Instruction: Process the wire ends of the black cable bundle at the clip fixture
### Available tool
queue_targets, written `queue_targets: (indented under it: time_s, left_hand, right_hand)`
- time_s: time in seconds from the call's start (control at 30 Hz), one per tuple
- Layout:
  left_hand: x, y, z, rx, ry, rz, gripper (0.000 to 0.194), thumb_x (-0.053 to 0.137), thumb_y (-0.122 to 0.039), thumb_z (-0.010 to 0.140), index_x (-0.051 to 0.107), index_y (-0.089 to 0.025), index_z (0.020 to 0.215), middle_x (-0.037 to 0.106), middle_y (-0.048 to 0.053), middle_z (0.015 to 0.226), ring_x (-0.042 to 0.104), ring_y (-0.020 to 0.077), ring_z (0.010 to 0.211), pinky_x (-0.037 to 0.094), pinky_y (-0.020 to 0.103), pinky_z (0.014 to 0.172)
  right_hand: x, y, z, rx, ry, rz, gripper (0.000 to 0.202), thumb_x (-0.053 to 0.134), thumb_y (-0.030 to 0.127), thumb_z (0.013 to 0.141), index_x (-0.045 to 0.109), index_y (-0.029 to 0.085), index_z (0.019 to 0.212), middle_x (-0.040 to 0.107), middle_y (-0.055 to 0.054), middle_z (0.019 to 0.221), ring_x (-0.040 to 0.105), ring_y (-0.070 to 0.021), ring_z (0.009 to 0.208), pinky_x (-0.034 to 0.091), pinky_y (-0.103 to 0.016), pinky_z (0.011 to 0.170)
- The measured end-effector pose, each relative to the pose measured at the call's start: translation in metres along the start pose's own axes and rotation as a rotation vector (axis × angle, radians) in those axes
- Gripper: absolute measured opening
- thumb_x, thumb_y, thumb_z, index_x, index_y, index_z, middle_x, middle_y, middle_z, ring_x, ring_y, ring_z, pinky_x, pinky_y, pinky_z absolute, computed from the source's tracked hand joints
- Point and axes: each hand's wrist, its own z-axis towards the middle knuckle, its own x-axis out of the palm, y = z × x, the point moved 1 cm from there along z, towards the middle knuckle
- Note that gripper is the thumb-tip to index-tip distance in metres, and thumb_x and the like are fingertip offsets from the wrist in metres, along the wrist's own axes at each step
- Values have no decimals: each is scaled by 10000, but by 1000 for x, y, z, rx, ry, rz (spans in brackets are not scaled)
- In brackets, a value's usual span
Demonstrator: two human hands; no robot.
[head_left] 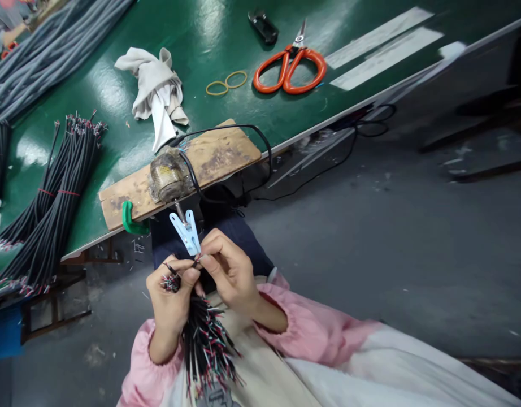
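Observation:
My left hand (172, 294) is closed around a bundle of black cables (209, 345), whose stripped ends show red, white and light-blue wires hanging over my lap. One cable end sticks out between its thumb and forefinger. Thumb and forefinger of my right hand (230, 274) pinch the fine wires at that cable's tip. Just beyond the fingertips is a light-blue clothespin (186, 233), fixed to the shaft of a small motor (167, 175). The motor, wrapped in tape, sits on a wooden board (218, 152) at the table edge.
A green clamp (132, 219) grips the board. On the green table (201, 34) lie orange-handled scissors (290, 68), rubber bands (226, 83), a crumpled cloth (152, 85), a black tool (263, 27), black cable bundles (57, 209) and grey cables (52, 62). Another person's hand (14, 35) shows at upper left.

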Motion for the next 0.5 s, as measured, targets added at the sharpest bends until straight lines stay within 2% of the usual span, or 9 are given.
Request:
queue_targets:
  time_s: [0.17,0.37,0.5]
  left_hand:
    - [-4,-6,-1,55,90,82,407,728,-503,802,718,-155,592,532,-32,412,495,77,318,379,202,390]
    - [-6,-8,-1,43,103,84,367,752,-494,778,748,-158,629,559,-26,450,503,81,302,354,206,354]
    - [-9,-8,-2,36,91,99,361,757,-475,773,750,-154,608,554,-21,455,483,72,323,344,201,356]
  right_hand:
    - [-5,4,2,-133,17,-35,144,589,95,853,626,198,759,613,-12,681,566,-154,667,458,-304,621]
    - [-15,-2,11,27,58,92,169,616,93,860,713,198,770,708,-31,726,618,-151,669,488,-292,604]
    - [-17,-4,13,-36,163,103,130,637,104,877,734,183,844,733,-44,755,633,-156,702,495,-297,630]
